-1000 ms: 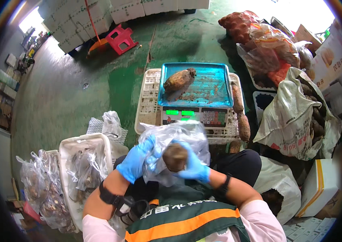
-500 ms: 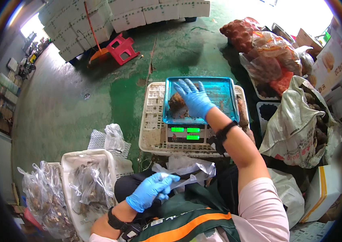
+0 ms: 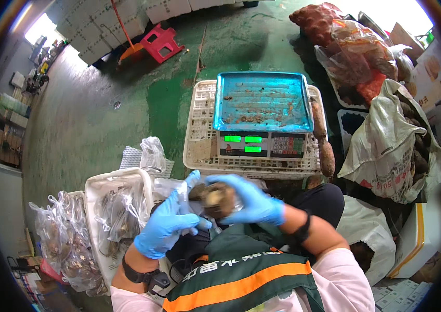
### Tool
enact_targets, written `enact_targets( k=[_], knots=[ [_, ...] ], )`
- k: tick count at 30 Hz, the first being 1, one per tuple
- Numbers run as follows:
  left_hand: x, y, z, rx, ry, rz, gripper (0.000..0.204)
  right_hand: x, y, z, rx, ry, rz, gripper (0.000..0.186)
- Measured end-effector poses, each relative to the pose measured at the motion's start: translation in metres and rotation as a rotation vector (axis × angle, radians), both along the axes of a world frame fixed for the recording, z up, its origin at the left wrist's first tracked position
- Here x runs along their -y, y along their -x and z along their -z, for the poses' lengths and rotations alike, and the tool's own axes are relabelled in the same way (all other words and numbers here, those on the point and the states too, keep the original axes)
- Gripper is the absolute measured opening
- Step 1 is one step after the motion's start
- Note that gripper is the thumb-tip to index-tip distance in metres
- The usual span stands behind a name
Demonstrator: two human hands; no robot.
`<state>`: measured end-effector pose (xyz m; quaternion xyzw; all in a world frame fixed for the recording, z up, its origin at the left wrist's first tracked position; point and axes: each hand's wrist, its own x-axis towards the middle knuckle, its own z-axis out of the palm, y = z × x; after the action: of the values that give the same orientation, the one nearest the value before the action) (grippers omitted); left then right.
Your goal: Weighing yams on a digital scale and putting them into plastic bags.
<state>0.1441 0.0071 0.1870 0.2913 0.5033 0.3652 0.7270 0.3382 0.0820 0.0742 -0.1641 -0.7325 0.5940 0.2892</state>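
Note:
In front of my lap, my right hand [image 3: 258,202], gloved in blue, is closed around a brown, soil-covered tuber [image 3: 219,199] with a paler end, blurred by motion. Facing it, my left hand [image 3: 164,224], also in a blue glove, grips a clear plastic bag [image 3: 183,200] at the tuber's left side. Whether the tuber is inside the bag's mouth I cannot tell. Beyond both hands stands a digital scale [image 3: 244,144] with lit green displays. Its blue tray [image 3: 262,99] carries crumbs of soil.
Under the scale is a white plastic crate [image 3: 199,130], with long brown tubers [image 3: 326,156] along its right side. A white basket [image 3: 91,208] of bagged produce stands left, beside more filled bags [image 3: 67,244]. Sacks [image 3: 381,140] line the right. A pink stool [image 3: 162,43] lies farther back.
My right hand has taken the tuber off the scale's tray and brought it back to my lap. My left hand has moved up to meet it with the bag.

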Motion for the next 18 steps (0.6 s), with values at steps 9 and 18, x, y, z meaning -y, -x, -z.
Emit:
enact_targets(
  k=[9, 18],
  knots=[
    [0.003, 0.047, -0.091, 0.077, -0.498, -0.207, 0.054, 0.014, -0.043, -0.044, 1.044, -0.423, -0.153, 0.036],
    [-0.155, 0.034, -0.173, -0.034, -0.751, -0.123, 0.030, -0.047, -0.120, -0.146, 0.672, -1.238, 0.854, 0.010]
  ],
)
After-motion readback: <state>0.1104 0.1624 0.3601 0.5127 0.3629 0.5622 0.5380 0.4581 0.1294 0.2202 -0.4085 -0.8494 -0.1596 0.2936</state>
